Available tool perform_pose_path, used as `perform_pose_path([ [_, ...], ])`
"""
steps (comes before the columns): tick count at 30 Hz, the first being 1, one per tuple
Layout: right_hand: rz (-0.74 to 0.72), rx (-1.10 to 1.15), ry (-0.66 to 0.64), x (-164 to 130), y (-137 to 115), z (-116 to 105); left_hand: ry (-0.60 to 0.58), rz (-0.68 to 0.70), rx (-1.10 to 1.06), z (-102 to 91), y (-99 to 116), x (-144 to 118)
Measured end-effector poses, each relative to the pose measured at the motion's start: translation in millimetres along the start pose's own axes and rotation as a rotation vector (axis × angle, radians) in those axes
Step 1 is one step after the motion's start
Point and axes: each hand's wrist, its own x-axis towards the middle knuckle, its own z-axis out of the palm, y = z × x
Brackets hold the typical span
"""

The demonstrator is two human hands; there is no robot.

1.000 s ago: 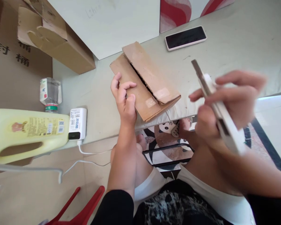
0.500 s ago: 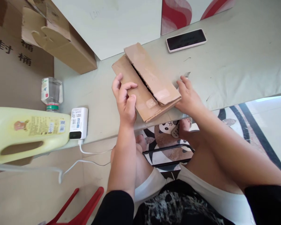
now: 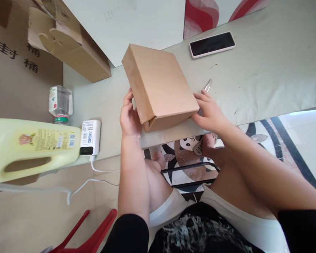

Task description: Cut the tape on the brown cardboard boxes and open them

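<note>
A small closed cardboard box (image 3: pixel 165 80) sits tilted between my hands, a smooth panel facing up and a folded edge at its near left corner. My left hand (image 3: pixel 130 117) grips its left side, the fingertips partly hidden behind it. On the right, my right hand (image 3: pixel 209 110) touches the box's side with its fingers and thumb. A utility knife (image 3: pixel 208 85) is in that hand; its silvery end pokes out beyond the fingers and the rest is mostly covered.
A phone (image 3: pixel 212 45) lies at the back. To the left are an open carton (image 3: pixel 86 52), a clear plastic bottle (image 3: pixel 61 102), a yellow jug (image 3: pixel 28 140) and a white power bank (image 3: pixel 90 137) with a cable. A white panel (image 3: pixel 137 24) stands behind the box.
The box has been turned over: its taped flaps faced up before, and a smooth panel does now. My left hand has moved from the top to the left side.
</note>
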Motion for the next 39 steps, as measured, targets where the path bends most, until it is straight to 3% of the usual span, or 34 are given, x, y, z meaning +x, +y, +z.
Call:
perform_pose_path([
  [2, -0.022, 0.107, 0.048, 1, -3, -3, 0.001, -0.020, -0.044, 2.6, 2, -2],
  [5, 0.072, 0.262, 0.091, -2, -9, -7, 0.007, -0.016, -0.075, 7.2, 7, -4],
  [9, 0.187, 0.494, -0.004, -6, -13, -6, 0.029, -0.004, -0.065, 9.1, 12, -6],
  [12, 0.174, 0.623, -0.062, -5, -9, 0, 0.045, 0.010, -0.044, 5.9, 13, -7],
  [14, 0.130, 0.671, 0.000, -4, -3, 3, 0.071, 0.027, -0.030, 2.6, 12, -7],
  [18, 0.029, 0.627, 0.276, -1, 6, 7, 0.153, 0.057, -0.039, -2.8, 11, -8],
  [20, 0.002, 0.547, 0.338, -2, 8, 7, 0.175, 0.061, -0.060, -3.9, 12, -8],
  [26, 0.020, 0.369, 0.294, -3, 5, 4, 0.154, 0.097, 0.016, -2.5, 16, -10],
  [32, 0.058, 0.500, 0.240, -6, -3, 2, 0.092, 0.059, -0.099, 9.4, 26, -15],
  [39, 0.020, 0.625, 0.234, -2, -3, 3, 0.016, -0.098, -0.196, 21.0, 27, -23],
])
